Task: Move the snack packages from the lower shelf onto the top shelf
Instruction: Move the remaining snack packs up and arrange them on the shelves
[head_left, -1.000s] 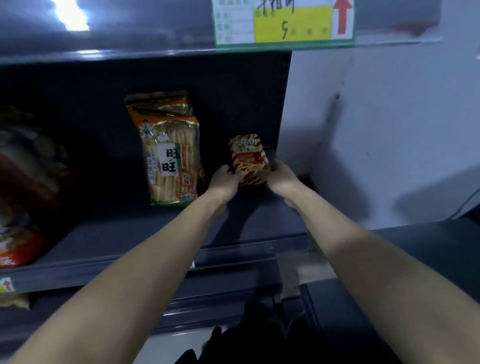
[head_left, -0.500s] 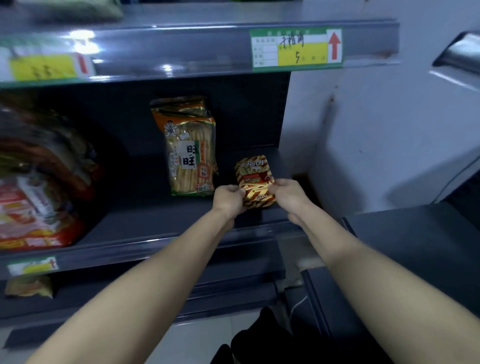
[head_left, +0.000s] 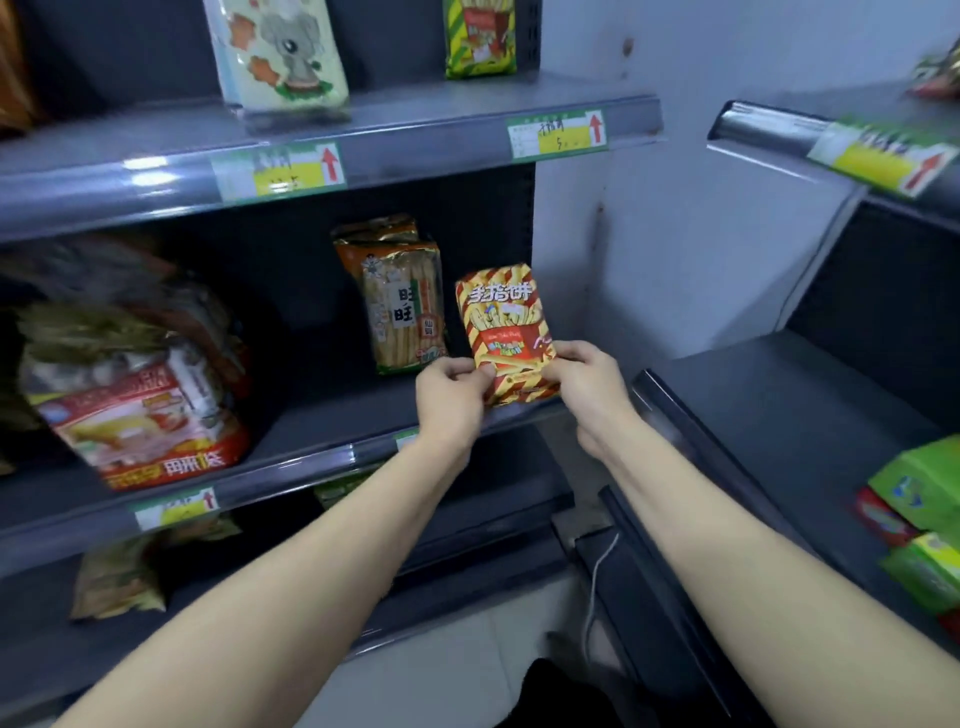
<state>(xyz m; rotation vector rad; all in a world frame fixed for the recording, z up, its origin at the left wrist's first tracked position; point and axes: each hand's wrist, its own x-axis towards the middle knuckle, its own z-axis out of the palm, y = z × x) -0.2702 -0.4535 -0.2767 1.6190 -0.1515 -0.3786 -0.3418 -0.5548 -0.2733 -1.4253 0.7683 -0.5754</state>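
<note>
Your left hand and right hand each pinched a lower corner of the pack, thumbs on its front and fingers curled behind. It stood upright between them with its printed face toward you. Gripping it low by both corners was, I judge, a way to keep it flat and steady for the lift, leaving its top free to go in first.

It hung just above the front lip of the lower shelf and seemed clear of the board. Your fingers hid its bottom edge, though, so I could not be sure.

Just left of your left hand and further back, the cracker bag stood upright on that shelf. Well above both hands ran the top shelf. Up there, above the pack you held, stood a green pack of like design, with bare board to its left, probably the intended spot. The frame cut off its top. The label below it was too blurred to read, and the bags far to your left were smeared.
</note>
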